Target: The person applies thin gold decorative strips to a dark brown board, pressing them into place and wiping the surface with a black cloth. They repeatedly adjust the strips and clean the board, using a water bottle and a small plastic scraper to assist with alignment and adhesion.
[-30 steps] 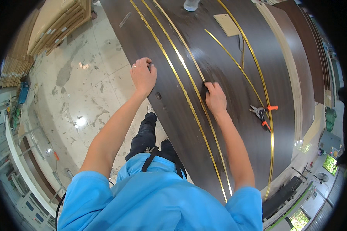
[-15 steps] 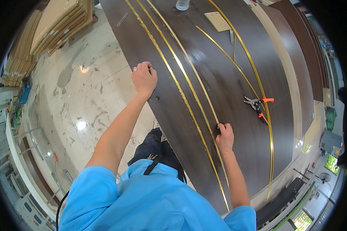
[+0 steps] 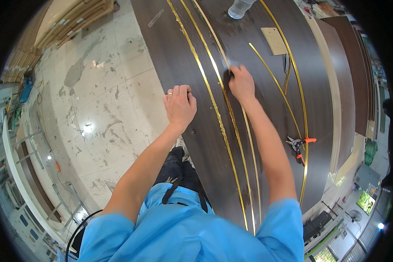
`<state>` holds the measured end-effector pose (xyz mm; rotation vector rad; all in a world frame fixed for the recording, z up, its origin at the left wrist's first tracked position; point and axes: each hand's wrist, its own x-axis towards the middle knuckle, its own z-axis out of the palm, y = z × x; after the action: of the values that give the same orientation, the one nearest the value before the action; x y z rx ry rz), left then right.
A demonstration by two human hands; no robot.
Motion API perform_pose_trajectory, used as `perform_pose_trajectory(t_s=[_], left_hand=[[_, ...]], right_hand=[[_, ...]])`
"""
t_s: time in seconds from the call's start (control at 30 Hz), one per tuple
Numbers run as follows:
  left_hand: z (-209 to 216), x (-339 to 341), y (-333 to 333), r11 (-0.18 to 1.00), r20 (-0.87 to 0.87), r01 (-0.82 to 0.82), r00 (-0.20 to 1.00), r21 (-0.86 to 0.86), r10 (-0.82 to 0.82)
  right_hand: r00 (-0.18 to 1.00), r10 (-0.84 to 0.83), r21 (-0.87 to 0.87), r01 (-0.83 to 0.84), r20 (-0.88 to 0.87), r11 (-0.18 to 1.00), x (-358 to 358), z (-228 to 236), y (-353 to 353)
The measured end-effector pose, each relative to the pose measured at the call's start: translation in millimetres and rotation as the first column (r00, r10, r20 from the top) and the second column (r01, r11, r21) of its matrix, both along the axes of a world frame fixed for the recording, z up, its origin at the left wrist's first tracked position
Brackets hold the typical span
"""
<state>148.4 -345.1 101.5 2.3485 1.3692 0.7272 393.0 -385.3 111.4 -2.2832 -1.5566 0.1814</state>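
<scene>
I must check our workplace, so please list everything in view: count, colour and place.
Dark panel: one, brown, centre
Long strips: three, gold to tan, lengthwise on panel
Outer strip: at least one, gold, panel's right
Shorter strip: one, gold, left of it
Snips: one, grey, orange handles, at outer strip
Plate: one, beige, upper right of panel
Metal piece: one, grey, by plate
Container: one, clear, top edge
Flat bar: one, grey, panel's upper left
Stacked boards: several, tan, upper left
Other boards: several, brown, right
Floor: one, pale, left
Fan: one, grey, lower right
Rim clutter: uncountable, mixed colours, edges
Sleeves: two, blue, lower edge
Left hand: one, bare, at panel's left edge
Right hand: one, bare, at rightmost long strip
</scene>
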Motion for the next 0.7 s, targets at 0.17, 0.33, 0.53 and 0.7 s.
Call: perform_pose_trajectory(t_s=[0.17,0.33,0.53,0.7], left_hand=[[-2.9,-0.6,-0.5,1.000,0.029,0.016,0.999,0.024,-0.017],[-8.2,-0.8,-0.1,0.997,0.052,0.004,0.999,0.083,-0.008],[-10.8,-3.1,-7.2,0.997,0.043,-0.026,0.999,0.074,0.023],[-11.2,-13.8,-64.3,0.996,0.018,-0.065,0.998,-0.053,0.066]], right_hand=[[0.984,-0.111,-0.143,0.091,-0.141,0.985,35.3,-4.6,86.4],[0.973,-0.180,-0.067,0.172,-0.147,0.983,33.8,-9.7,64.4],[0.990,-0.101,-0.244,0.074,-0.100,0.967,14.7,11.3,-35.0],[0.981,-0.137,-0.335,0.084,-0.138,0.938,-14.9,23.2,-174.8]])
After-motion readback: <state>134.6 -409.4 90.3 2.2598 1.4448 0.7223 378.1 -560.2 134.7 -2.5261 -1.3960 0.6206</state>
